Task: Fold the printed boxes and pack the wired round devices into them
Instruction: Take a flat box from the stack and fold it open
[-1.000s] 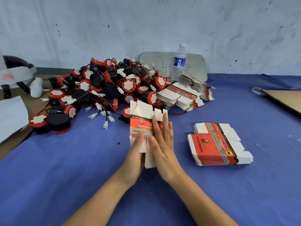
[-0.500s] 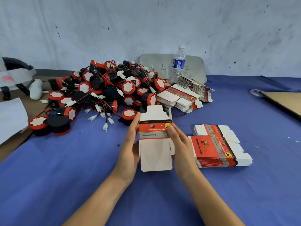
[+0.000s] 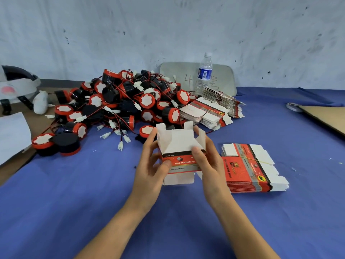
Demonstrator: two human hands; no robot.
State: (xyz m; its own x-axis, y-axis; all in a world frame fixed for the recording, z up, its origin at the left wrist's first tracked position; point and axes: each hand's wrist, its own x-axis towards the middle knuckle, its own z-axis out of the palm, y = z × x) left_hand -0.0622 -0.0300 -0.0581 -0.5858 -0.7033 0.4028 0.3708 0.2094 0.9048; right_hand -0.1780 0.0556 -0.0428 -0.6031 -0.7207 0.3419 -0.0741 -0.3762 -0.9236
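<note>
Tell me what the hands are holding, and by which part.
One part-opened printed box: the left hand grips its left side, the right hand its right side, thumbs on the printed front panel.

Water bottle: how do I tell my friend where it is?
Look to the far edge of the blue-covered table, by the wall. Just right of the big pile of red-and-black round devices, a grey board stands there, and the water bottle stands before it. It is the only tall, clear thing, with a blue label and white cap.
</note>
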